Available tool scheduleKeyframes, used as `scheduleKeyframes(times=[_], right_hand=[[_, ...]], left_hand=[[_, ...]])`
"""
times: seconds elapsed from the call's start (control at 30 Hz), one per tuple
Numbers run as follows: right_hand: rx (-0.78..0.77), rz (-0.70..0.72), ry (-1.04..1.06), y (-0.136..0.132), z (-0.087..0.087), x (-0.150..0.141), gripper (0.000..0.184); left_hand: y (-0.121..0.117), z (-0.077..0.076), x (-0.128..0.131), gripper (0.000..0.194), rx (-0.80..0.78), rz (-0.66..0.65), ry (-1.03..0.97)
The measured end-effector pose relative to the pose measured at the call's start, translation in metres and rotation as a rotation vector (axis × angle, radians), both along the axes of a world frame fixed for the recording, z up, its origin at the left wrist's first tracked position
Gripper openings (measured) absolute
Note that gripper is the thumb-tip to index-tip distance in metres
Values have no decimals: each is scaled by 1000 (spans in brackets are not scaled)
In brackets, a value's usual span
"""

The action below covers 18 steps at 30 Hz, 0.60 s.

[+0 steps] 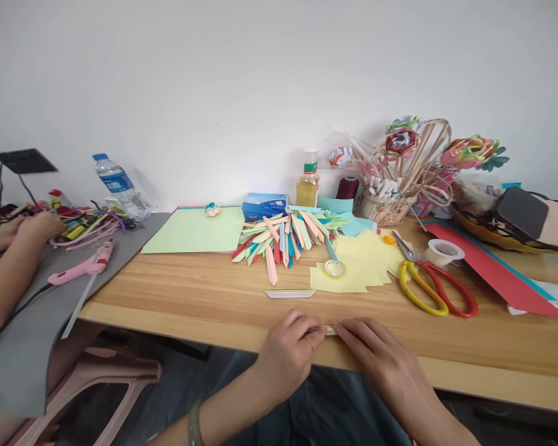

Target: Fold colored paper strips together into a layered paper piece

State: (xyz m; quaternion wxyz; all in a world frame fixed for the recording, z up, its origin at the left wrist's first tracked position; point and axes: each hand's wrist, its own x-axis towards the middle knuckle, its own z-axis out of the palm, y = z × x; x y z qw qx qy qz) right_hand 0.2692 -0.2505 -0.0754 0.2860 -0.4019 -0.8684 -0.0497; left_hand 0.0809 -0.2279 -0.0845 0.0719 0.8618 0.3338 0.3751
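Note:
My left hand [291,350] and my right hand [381,350] are close together at the table's front edge. Between their closed fingertips shows a short, pale folded paper strip [329,330]; the fingers cover its ends. Just beyond lies another folded paper strip [290,293], white with yellowish edges and pointed ends. Farther back is a heap of folded paper strips [286,238] in peach, green, red and blue. Right of the heap, yellow paper sheets [360,263] overlap, with a small tape roll [335,268] on them.
Scissors [434,288] with yellow and red handles and a white tape roll [444,252] lie at right, near red card [488,269]. A basket [384,207] of paper flowers stands behind. At left are a pink glue gun [84,264], a water bottle [118,183] and another person's hand [41,227].

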Motion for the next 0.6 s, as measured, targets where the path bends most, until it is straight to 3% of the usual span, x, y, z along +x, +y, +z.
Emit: scheduleKeyframes(times=[0.13,0.27,0.4,0.47,0.6], right_hand=[[-80,-31,66,1,-3,3,36],[-44,-56,231,5,-5,7,38],[-31,-21,400,5,-1,-3,37],[-68,2,452,3,2,-13,33],[-162,27,411,-2,10,-21,28]], left_hand=[[3,1,1,25,-215,36,-107],[5,8,2,31,-551,150,-376],[2,19,9,38,-1012,33,-814],[-2,25,14,35,-1035,-64,-966],[-7,38,23,23,-1037,-89,-1135]])
